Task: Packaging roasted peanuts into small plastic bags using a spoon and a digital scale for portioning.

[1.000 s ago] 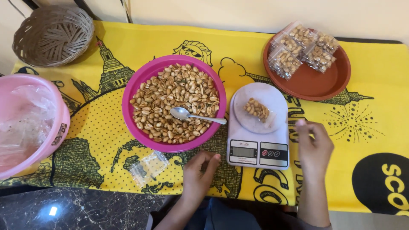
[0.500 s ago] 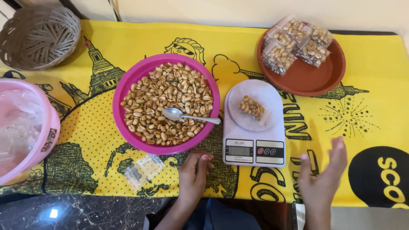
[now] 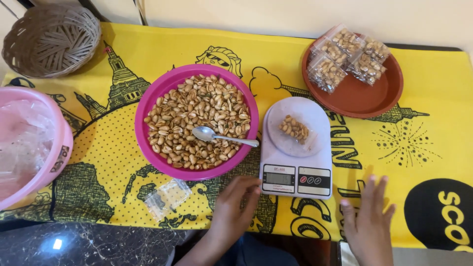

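Small peanut pouch (image 3: 294, 129) lies on white kitchen scale (image 3: 297, 148), well above both hands, touched by neither. Left hand (image 3: 232, 212) rests on yellow printed cloth (image 3: 433, 123) just below magenta bowl of peanuts (image 3: 197, 120), fingers loosely curled, empty, near scale's lower left corner. Right hand (image 3: 368, 221) flat, fingers spread wide, empty, on cloth below-right of scale. Spoon (image 3: 221, 136) lies in bowl. Empty clear bag (image 3: 166, 198) left of left hand. Versus half second ago: right hand lower, flatter; left hand barely moved; pouch unchanged.

bright even light, soft shadows, sharp
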